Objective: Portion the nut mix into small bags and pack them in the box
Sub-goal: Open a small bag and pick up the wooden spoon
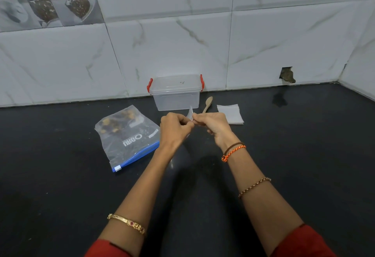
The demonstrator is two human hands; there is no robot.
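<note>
- Head view, looking down on a dark countertop backed by a white marbled tile wall, and there's a chipped hole in the wall low on the right.
- Right against the wall stands the clear plastic box, lid on, red clips at both ends.
- Just to its right a wooden spoon lies on the counter, bowl end toward the wall, and beside that a flat stack of small bags.
- Over on the left, the big zip bag of nut mix lies flat, blue zip strip nearest the camera, nuts bunched at its far end.
- The box sits directly beyond both hands; the nut bag lies close by the left wrist.
- Plenty of bare counter to the far left, far right and toward the camera; the wall corner closes things off at right.
- Left hand is curled, fingertips pinching one small clear bag held above the counter.
- Right hand pinches that same bag from the other side, fingers bent in tight.
- Bangles and a thread band ride the forearms, red sleeves at the bottom edge.
</note>
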